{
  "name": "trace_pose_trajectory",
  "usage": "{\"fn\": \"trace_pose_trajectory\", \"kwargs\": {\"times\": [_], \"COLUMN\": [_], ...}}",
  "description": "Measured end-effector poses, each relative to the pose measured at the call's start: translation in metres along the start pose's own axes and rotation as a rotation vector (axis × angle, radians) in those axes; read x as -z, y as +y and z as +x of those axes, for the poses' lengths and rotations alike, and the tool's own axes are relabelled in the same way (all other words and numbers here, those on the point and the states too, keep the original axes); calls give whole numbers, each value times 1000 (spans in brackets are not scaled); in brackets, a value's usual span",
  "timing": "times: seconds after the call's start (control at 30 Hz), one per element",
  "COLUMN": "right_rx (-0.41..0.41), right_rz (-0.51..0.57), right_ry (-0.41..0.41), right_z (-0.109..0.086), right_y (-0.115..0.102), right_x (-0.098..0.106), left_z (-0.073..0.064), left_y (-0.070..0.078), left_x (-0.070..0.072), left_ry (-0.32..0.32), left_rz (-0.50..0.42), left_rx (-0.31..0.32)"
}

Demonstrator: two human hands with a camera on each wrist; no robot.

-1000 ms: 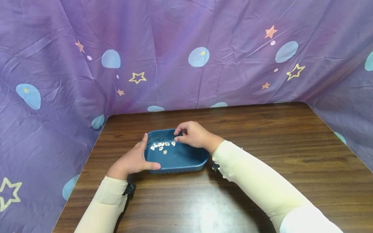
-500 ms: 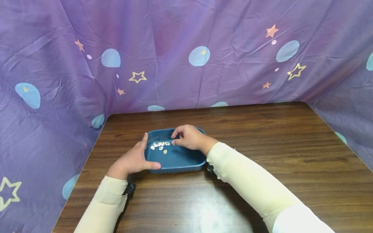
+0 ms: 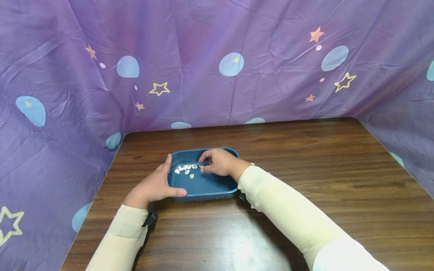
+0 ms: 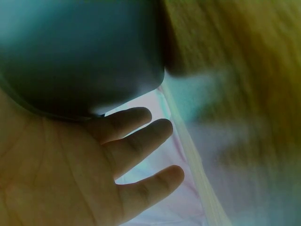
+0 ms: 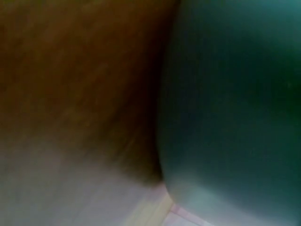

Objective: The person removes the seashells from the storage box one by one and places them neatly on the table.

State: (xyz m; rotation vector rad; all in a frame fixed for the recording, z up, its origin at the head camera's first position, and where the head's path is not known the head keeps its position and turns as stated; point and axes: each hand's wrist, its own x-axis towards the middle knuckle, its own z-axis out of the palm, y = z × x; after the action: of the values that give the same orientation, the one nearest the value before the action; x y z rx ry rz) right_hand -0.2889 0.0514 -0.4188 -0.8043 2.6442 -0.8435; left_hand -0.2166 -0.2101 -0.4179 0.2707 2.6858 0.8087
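Observation:
A blue tray (image 3: pixel 217 184) with rounded corners sits on the table. Several small whitish teardrop-shaped pieces (image 3: pixel 187 172), some with brownish middles, lie on its floor toward the left. My left hand (image 3: pixel 156 187) rests against the tray's left end, thumb along the near rim and fingers along the side. Straight, spread fingers (image 4: pixel 141 143) show beside the tray wall in the left wrist view. Over the tray is my right hand (image 3: pixel 220 162), with bent index finger and thumb apart around one piece (image 3: pixel 201 165). The right wrist view shows the blurred tray wall (image 5: pixel 225 122), not the hand.
The brown wood-grain table (image 3: pixel 305 162) extends to the right and front of the tray. A purple curtain (image 3: pixel 190 49) with stars and ovals hangs behind it and at both sides. A dark wrist camera (image 3: pixel 150 219) shows below the left wrist.
My right hand has moved slightly left and down into the tray, its thumb and index finger coming to the rightmost piece. My left hand and the tray stay in place.

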Motion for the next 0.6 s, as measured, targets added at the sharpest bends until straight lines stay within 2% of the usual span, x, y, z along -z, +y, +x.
{"fn": "trace_pose_trajectory", "kwargs": {"times": [0.27, 0.43, 0.6], "right_rx": [-44, -57, -37], "right_rz": [-129, -143, -161], "right_ry": [-55, -74, -61], "right_z": [2, 2, 2], "right_y": [0, 0, 0], "right_x": [-4, -5, -5], "left_z": [-1, -1, -1], "left_y": [1, 3, 2], "left_x": [1, 2, 1], "left_ry": [-4, -10, -6], "left_rz": [1, 3, 11], "left_rx": [-1, 11, 11]}}
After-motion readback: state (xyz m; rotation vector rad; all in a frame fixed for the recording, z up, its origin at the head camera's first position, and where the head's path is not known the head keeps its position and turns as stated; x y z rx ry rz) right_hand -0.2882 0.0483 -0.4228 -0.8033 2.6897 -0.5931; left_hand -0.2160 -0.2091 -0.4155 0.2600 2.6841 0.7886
